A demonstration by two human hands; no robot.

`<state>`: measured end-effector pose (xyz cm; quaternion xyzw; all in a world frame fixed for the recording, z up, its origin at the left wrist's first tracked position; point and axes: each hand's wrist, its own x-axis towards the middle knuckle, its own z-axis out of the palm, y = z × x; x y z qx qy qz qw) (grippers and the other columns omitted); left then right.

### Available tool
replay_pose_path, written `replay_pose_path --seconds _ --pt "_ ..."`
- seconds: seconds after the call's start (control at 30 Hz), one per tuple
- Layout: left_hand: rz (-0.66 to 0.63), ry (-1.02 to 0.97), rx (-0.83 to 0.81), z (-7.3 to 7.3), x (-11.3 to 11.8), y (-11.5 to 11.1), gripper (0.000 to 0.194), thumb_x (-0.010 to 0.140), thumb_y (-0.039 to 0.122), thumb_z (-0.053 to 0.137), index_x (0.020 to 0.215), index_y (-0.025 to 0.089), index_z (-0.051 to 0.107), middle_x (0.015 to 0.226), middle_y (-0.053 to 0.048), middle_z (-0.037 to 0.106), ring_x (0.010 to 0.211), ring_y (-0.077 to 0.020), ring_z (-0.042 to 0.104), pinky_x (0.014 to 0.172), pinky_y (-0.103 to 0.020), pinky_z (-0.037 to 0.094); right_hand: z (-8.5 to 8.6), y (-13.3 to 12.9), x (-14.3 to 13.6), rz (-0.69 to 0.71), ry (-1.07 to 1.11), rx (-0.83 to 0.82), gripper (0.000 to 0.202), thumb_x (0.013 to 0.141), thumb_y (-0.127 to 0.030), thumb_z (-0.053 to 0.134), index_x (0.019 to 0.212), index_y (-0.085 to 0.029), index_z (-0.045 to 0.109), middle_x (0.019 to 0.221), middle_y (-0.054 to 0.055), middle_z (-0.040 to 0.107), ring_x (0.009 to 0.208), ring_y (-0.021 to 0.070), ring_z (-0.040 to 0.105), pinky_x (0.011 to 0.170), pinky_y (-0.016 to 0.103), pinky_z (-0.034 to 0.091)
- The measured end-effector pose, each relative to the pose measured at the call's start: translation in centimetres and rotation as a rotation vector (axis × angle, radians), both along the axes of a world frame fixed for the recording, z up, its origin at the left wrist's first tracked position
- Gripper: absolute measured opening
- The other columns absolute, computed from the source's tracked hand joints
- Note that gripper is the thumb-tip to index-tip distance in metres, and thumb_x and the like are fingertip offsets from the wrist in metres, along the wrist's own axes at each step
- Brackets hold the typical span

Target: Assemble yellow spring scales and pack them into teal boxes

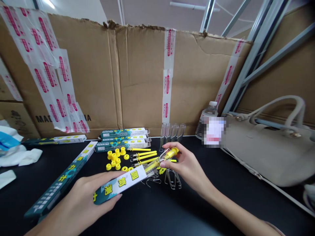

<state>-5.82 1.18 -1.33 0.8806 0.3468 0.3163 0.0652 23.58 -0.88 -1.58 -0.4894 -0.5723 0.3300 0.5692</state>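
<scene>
A narrow green and white box (123,183) is gripped in my left hand (90,193), tilted with its open end up to the right. My right hand (183,164) pinches the yellow-capped end of a clear tube (154,164), whose other end is at the box's opening. How far the tube reaches inside is hidden. Behind my hands lie yellow caps (113,156), yellow rods (147,153) with metal ends and several wire hooks (173,179). Several clear tubes (168,132) stand upright near the cardboard.
Similar boxes (123,144) are stacked at the back, and a long one (64,177) lies at the left. White and blue plastic (14,147) is at far left. A water bottle (200,126) and a beige handbag (273,150) are at the right. Cardboard (140,78) forms the back wall.
</scene>
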Motion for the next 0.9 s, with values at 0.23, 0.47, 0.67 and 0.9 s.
replay_pose_path --seconds 0.23,0.47,0.67,0.9 --pt "0.012 0.02 -0.047 -0.1 0.1 0.0 0.036 0.076 0.028 0.07 0.112 0.03 0.072 0.105 0.004 0.078 0.086 -0.0193 0.077 0.079 -0.02 0.061 -0.1 -1.0 -0.9 0.066 -0.147 0.088 0.028 0.078 -0.026 0.076 0.103 -0.024 0.064 0.101 0.002 0.066 0.088 0.018 0.063 0.072 0.027 0.055" --pt "-0.037 0.039 -0.043 0.3 0.5 -0.4 0.036 0.075 0.022 0.068 0.11 0.03 0.073 0.103 0.005 0.078 0.086 -0.0179 0.077 0.078 -0.019 0.06 -0.6 -1.2 -1.4 0.11 -0.119 0.011 0.039 0.071 -0.029 0.082 0.105 -0.024 0.065 0.085 0.001 0.072 0.073 0.0164 0.068 0.065 0.026 0.058" --pt "-0.008 0.03 -0.096 0.0 0.2 -0.4 0.037 0.077 0.03 0.07 0.114 0.033 0.071 0.109 0.005 0.077 0.09 -0.019 0.076 0.084 -0.022 0.06 -0.1 -0.9 -1.2 0.203 0.164 -0.11 0.027 0.072 -0.03 0.082 0.092 -0.019 0.067 0.055 -0.006 0.06 0.04 0.0073 0.053 0.035 0.015 0.043" --pt "0.005 0.018 -0.059 0.9 0.3 -0.2 0.034 0.076 0.03 0.069 0.11 0.027 0.074 0.104 0.002 0.078 0.085 -0.0208 0.077 0.081 -0.024 0.061 0.3 -0.3 -0.7 0.349 0.301 -0.099 0.033 0.072 -0.021 0.082 0.103 -0.023 0.072 0.093 -0.001 0.068 0.066 0.0077 0.066 0.066 0.02 0.059"
